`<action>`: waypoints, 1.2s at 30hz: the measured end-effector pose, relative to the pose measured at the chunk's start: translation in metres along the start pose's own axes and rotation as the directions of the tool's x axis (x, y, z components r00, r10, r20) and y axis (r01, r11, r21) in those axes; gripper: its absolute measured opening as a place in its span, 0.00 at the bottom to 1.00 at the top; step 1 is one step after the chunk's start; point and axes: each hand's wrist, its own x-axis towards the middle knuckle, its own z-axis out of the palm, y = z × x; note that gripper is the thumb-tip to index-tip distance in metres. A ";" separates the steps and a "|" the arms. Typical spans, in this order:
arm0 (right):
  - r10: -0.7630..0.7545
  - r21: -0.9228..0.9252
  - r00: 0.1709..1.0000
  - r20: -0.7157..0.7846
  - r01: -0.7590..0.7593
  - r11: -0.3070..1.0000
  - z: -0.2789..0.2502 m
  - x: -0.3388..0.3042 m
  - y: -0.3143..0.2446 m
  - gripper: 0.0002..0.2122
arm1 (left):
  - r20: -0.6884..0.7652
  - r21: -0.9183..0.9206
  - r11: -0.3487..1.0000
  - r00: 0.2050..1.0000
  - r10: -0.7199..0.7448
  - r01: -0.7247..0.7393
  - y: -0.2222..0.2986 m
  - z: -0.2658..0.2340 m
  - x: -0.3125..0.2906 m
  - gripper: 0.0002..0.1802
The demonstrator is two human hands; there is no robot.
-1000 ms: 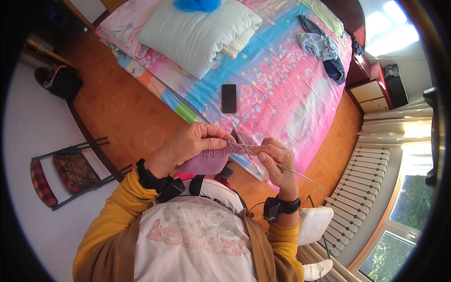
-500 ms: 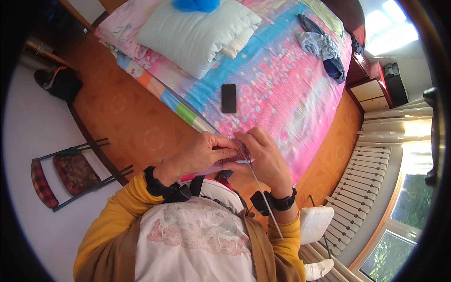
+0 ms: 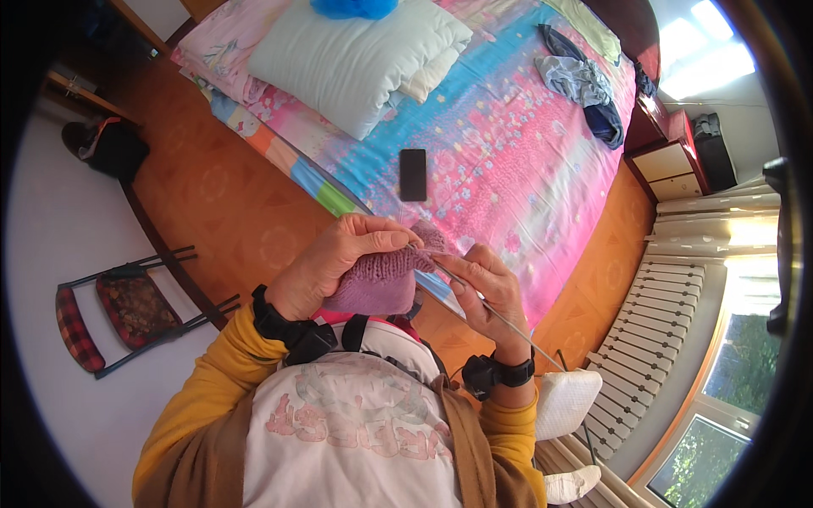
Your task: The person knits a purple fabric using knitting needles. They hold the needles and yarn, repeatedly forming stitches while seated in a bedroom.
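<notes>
A piece of mauve knitting (image 3: pixel 373 275) hangs in front of my body, close to the bed's near corner. My left hand (image 3: pixel 343 250) is closed on its upper edge, thumb and forefinger pinching near the stitches. In my right hand (image 3: pixel 489 288) is a long thin knitting needle (image 3: pixel 512 326), its tip meeting the work and its other end slanting down to the right past my wrist. A pale strand of yarn seems to run up from the work across the bed. The fingers of my right hand are bent around the needle.
Beyond my hands lies a black phone (image 3: pixel 413 175) on the flowered bedspread (image 3: pixel 500 161). A folded white quilt (image 3: pixel 347 63) and crumpled clothes (image 3: pixel 580 89) rest farther back. A folding chair (image 3: pixel 140 309) is at the left; a white radiator (image 3: pixel 648 347) lines the right wall.
My hands have moved apart, and the mauve knitting now shows below my left hand. The needle in my right hand has swung outward, its lower end now farther right.
</notes>
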 end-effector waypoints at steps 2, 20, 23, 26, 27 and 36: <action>-0.020 -0.025 0.999 0.033 0.021 0.999 -0.002 -0.001 -0.002 0.16 | -0.026 0.013 1.000 0.999 0.022 -0.022 -0.001 0.000 0.001 0.11; 0.069 -0.255 0.998 0.010 -0.064 0.965 0.006 0.011 -0.009 0.17 | 0.035 0.225 0.965 0.991 0.127 -0.131 -0.018 0.012 0.006 0.09; -0.062 -0.236 0.998 -0.034 0.052 0.970 0.007 0.004 -0.002 0.13 | 0.012 0.243 0.960 0.990 0.139 -0.138 -0.013 0.009 0.000 0.10; -0.039 -0.301 0.994 -0.104 0.005 0.954 0.012 -0.001 0.005 0.15 | -0.008 0.254 0.958 0.990 0.142 -0.135 -0.011 0.007 0.002 0.11; -0.054 -0.287 0.991 -0.122 0.017 0.958 0.014 -0.002 0.006 0.15 | -0.019 0.248 0.960 0.990 0.141 -0.132 -0.011 0.007 0.003 0.12; -0.092 -0.254 0.987 -0.128 0.057 0.966 0.014 -0.002 0.005 0.14 | -0.063 0.231 0.949 0.970 0.234 -0.214 -0.013 0.006 0.009 0.12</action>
